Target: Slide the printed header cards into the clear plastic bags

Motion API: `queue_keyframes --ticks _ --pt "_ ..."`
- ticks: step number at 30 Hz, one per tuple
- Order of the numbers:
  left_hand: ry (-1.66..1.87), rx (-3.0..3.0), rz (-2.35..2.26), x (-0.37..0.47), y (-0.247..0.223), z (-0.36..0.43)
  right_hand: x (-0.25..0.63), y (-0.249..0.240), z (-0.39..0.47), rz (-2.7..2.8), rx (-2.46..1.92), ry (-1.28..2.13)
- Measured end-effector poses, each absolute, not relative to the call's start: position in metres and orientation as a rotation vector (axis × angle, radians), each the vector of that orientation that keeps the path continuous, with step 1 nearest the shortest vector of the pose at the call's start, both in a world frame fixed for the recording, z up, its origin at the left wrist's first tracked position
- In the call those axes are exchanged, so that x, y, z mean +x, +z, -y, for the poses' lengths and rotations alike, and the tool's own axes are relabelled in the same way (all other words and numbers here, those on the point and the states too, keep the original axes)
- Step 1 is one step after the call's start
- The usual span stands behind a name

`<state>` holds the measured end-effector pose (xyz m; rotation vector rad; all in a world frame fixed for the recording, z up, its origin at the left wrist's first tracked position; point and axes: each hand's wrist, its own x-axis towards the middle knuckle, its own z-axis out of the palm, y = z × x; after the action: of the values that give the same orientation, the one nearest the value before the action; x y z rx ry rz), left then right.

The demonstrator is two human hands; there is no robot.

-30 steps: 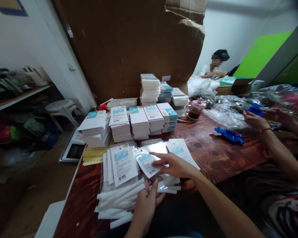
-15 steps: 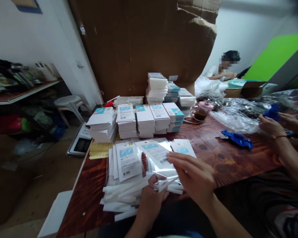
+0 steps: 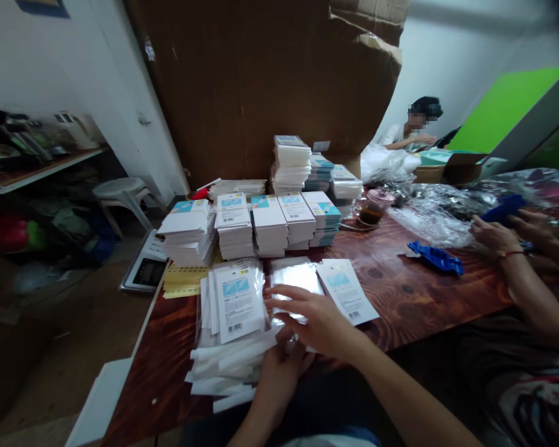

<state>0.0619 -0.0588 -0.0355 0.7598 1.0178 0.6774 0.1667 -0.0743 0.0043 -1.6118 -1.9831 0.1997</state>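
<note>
My right hand (image 3: pixel 319 323) reaches over a stack of shiny clear plastic bags (image 3: pixel 295 273), its fingers spread apart and holding nothing. Below it, my left hand (image 3: pixel 279 372) is at the lower edge of the bags with its fingers curled. My right hand partly covers those fingers, so what they hold cannot be made out. To the left lies a pile of bagged printed cards (image 3: pixel 240 304), with white strips (image 3: pixel 233 366) fanned out at the near end. A loose printed card (image 3: pixel 348 290) lies flat to the right of the bags.
Stacks of cards (image 3: pixel 270 226) stand behind the bags, near a glass mug (image 3: pixel 372 208) of dark liquid. A digital scale (image 3: pixel 144 264) sits left. At right, a co-worker's hands (image 3: pixel 498 239) hold a blue part, near another blue piece (image 3: pixel 435 257) and plastic wrap (image 3: pixel 428 217).
The bagged card between my hands is gone from the middle, exposing the clear bags. My right hand has moved left and lower, fingers spreading. The loose card on the right shows more fully.
</note>
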Motion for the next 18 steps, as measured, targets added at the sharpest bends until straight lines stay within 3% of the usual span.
queue_keyframes --ticks 5,11,18 --pt "0.459 0.637 -0.857 0.038 -0.035 0.058 0.266 -0.005 0.137 1.794 -2.115 0.493" --pt "0.511 0.711 -0.874 0.042 -0.030 0.056 0.298 -0.006 0.154 1.794 -2.071 0.647" --pt "0.536 0.716 -0.894 0.042 -0.034 0.058 0.266 -0.031 0.176 1.825 -2.024 -0.079"
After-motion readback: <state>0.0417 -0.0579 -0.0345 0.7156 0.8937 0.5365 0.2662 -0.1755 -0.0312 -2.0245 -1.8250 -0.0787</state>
